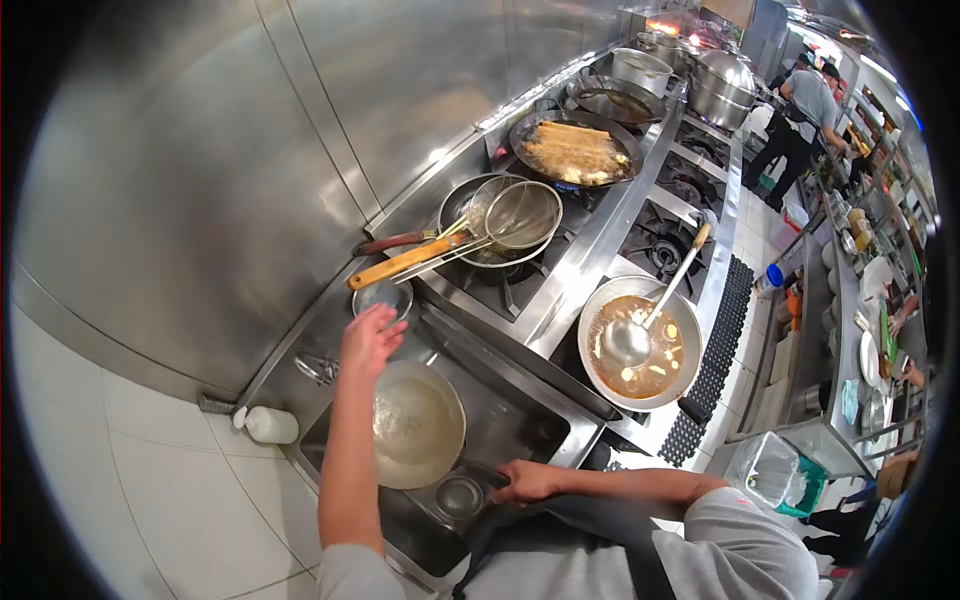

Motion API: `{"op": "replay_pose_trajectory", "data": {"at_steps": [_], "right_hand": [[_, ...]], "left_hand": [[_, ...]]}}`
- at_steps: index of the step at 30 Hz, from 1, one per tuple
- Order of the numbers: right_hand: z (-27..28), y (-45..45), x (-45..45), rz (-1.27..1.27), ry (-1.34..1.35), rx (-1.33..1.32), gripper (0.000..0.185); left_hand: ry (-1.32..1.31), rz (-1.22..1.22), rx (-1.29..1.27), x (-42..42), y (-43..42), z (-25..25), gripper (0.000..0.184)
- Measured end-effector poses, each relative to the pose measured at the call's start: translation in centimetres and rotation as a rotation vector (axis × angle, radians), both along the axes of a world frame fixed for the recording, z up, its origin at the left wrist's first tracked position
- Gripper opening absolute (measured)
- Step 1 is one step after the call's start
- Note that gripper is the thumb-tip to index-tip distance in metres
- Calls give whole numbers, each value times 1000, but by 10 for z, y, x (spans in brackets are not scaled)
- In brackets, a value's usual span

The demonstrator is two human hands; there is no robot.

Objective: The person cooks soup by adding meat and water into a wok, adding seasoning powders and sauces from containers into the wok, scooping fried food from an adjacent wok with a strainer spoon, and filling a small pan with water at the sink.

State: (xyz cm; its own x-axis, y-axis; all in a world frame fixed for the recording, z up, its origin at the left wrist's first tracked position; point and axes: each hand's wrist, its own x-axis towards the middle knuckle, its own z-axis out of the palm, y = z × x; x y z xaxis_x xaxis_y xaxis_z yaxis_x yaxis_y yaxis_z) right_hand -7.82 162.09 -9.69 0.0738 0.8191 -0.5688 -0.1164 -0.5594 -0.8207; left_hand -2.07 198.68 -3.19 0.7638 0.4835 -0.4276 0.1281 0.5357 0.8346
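Note:
A pan point(420, 470) with pale, cloudy liquid in it sits over the sink point(545, 425). My right hand point(525, 482) is closed round the pan's dark handle at the sink's near side. My left hand point(372, 340) is raised over the far left of the pan, fingers apart and holding nothing. Just beyond its fingertips is a small metal bowl point(383, 298). Below the pan, a small round metal dish or drain point(460, 497) shows in the sink. A metal tap fitting point(316, 368) stands to the left of my left wrist.
Wire strainers point(517, 213) rest across a pan on the stove. Long rolls point(575, 150) fry in a wok behind. A ladle point(628, 342) lies in a wok of brown soup point(640, 375). A white bottle point(270, 425) stands left. Co-workers point(805, 110) are at right.

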Motion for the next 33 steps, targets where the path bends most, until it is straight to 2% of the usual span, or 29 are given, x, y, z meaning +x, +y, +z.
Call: {"op": "replay_pose_trajectory", "data": {"at_steps": [3, 4, 6, 9, 12, 15, 16, 19, 22, 25, 29, 31, 33], "right_hand": [[-16, -3, 2, 34, -6, -28, 30], [-30, -5, 1, 46, -46, -35, 31], [-18, -12, 7, 29, -66, 17, 29], [-23, -15, 8, 9, -83, 37, 27], [-18, -16, 9, -15, -68, 53, 26], [-25, -14, 9, -15, -63, 85, 25], [-28, -15, 11, -6, -71, 93, 25], [-25, -18, 14, -26, -49, 115, 26], [-28, -16, 18, 24, -65, 72, 38], [-38, -21, 16, -60, 16, 118, 36], [-41, -21, 21, -16, 37, 121, 34], [-58, -20, 17, 8, 41, 128, 34], [-70, -20, 15, 8, -13, 156, 35]], "left_hand": [[142, 207, -362, 79, 12, -37, 44], [50, 246, -365, 94, 18, -58, 41], [-131, 264, -397, 109, 32, -84, 33], [-124, 255, -366, 107, 23, -76, 25], [32, 62, -307, 98, 22, -63, 18], [228, -262, -147, 99, -6, -11, 17], [283, -382, -174, 107, -21, 6, 11], [326, -602, -215, 121, -28, 1, 12], [244, -511, 24, 107, -41, 27, 17], [210, -430, 244, 111, -60, 71, 16], [190, -413, 672, 194, -82, 112, 15], [204, -433, 937, 258, -62, 88, 22], [187, -418, 1532, 300, -77, 80, 25]]}}
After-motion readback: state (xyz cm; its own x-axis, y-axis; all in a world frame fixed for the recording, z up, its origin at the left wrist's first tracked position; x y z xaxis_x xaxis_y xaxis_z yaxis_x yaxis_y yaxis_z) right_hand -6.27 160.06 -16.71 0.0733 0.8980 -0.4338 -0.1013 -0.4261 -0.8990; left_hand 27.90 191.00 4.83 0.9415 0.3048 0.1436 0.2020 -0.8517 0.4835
